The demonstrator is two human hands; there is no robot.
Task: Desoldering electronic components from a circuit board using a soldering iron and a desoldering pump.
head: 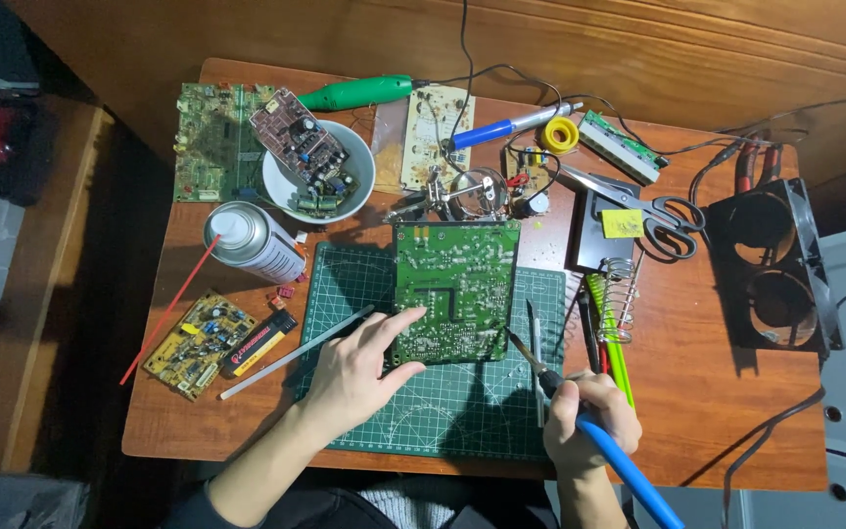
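I'm looking down at the counter (pixel 697 392), wooden, w/ a green cutting mat (pixel 443 411) in the middle. My left hand (pixel 354 372) is lying mostly open, fingers spread, thumb and index pinching the lower left corner of the green circuit board (pixel 454 289) — I'm reading that as bracing it so it's not sliding. The board is sitting solder side up on the mat's upper part, top edge near a clamp stand (pixel 462 191), prob. for extra support. My right hand (pixel 589 416) is wrapping closed around the blue-handled soldering iron (pixel 580 411), pen-style, tip aiming up-left at the board's lower right corner, just beside it, not clearly touching. Iron's coil stand (pixel 619 294) is parked to the right, within easy reach.

Pkgs and labels: a silver spray can (pixel 252 240) is lying on its side left of the mat, white label band, red straw (pixel 170 309) angling off it. A small black-and-yellow lighter-shaped item (pixel 258 343) is sitting below it, beside a yellow board (pixel 198 343). A yellow sticky note (pixel 622 223) is resting on a dark block by the scissors (pixel 653 216). A white bowl (pixel 286 191) up left is holding spare boards.
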